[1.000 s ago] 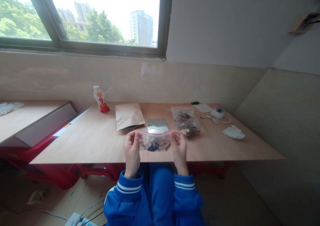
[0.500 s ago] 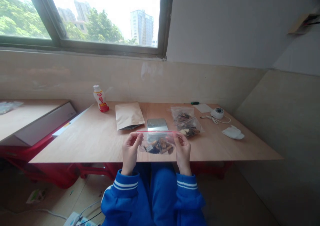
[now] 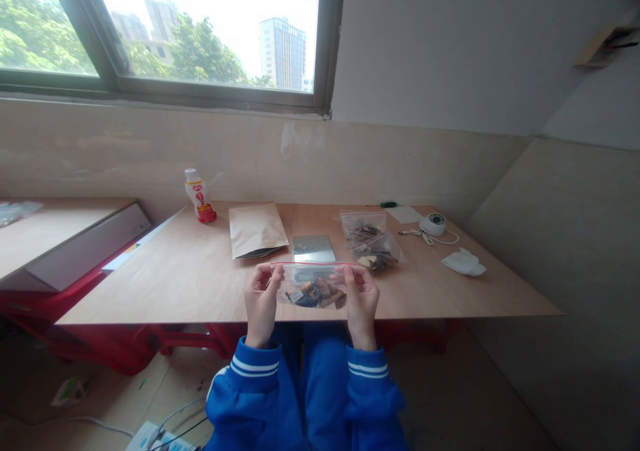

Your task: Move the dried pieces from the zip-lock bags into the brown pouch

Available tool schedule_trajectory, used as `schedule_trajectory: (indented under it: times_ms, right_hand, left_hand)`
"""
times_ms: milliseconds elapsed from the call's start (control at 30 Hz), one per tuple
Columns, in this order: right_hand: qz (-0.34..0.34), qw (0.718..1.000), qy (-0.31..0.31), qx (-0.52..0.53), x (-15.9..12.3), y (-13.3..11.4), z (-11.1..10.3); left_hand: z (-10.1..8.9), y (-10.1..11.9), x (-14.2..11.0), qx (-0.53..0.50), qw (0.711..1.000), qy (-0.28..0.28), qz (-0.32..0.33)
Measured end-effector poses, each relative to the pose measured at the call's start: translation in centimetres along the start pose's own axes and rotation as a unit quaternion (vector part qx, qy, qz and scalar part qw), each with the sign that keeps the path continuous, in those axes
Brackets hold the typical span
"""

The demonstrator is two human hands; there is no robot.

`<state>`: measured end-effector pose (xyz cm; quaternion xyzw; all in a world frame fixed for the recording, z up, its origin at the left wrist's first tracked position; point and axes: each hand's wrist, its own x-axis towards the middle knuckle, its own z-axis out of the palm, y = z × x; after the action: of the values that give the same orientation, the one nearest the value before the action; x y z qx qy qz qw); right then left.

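Note:
Between my two hands hangs a clear zip bag (image 3: pixel 315 292) with a red strip along its top and brown and dark dried pieces inside. My left hand (image 3: pixel 262 296) pinches its upper left corner. At the upper right corner, my right hand (image 3: pixel 362 299) grips the plastic between thumb and fingers. The bag is upright near the table's front edge. Just behind it lies a flat silver-topped scale (image 3: pixel 313 248), partly covered by the bag's top. To the right of the scale rest two more zip bags, a nearer one (image 3: pixel 380 254) overlapping a farther one (image 3: pixel 361 223).
On the wooden table (image 3: pixel 165 284) are a brown paper pouch (image 3: pixel 257 228), a white and red bottle (image 3: pixel 201 196), a white round device (image 3: pixel 433 224) with a cable, a crumpled white tissue (image 3: pixel 463 262), a white sheet (image 3: pixel 405 215) and a green object (image 3: pixel 389 204).
My right hand has shifted slightly left, and the view has moved a little. Both hands keep hold of the same zip bag.

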<state>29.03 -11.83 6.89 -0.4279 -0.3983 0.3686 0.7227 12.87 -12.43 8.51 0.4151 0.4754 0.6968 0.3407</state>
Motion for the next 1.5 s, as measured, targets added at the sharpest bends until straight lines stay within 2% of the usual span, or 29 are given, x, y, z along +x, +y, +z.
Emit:
schedule_trajectory:
  times_ms: [100, 200, 500, 800, 1033, 1500]
  right_hand:
    - [0.006, 0.999, -0.017, 0.031, 0.1, 0.3, -0.2]
    - [0.026, 0.997, -0.060, 0.049, 0.2, 0.3, -0.5]
    - [0.078, 0.993, -0.090, 0.005, 0.2, 0.6, -0.4]
    - [0.056, 0.995, -0.080, 0.023, 0.1, 0.5, -0.1]
    - [0.046, 0.997, -0.059, -0.030, 0.1, 0.2, -0.4]
    - [-0.013, 0.995, -0.049, -0.080, -0.3, 0.3, -0.5]
  left_hand:
    - [0.2, -0.3, 0.0, -0.036, 0.999, -0.026, -0.009]
    - [0.1, -0.5, 0.1, -0.058, 0.996, -0.066, -0.021]
    - [-0.4, -1.1, 0.5, -0.064, 0.992, -0.098, -0.039]
    - [-0.9, -1.6, 0.8, -0.088, 0.990, -0.104, -0.045]
    - [-1.0, -1.4, 0.7, -0.106, 0.987, -0.099, -0.069]
    - [-1.5, -1.6, 0.7, -0.053, 0.992, -0.105, -0.054]
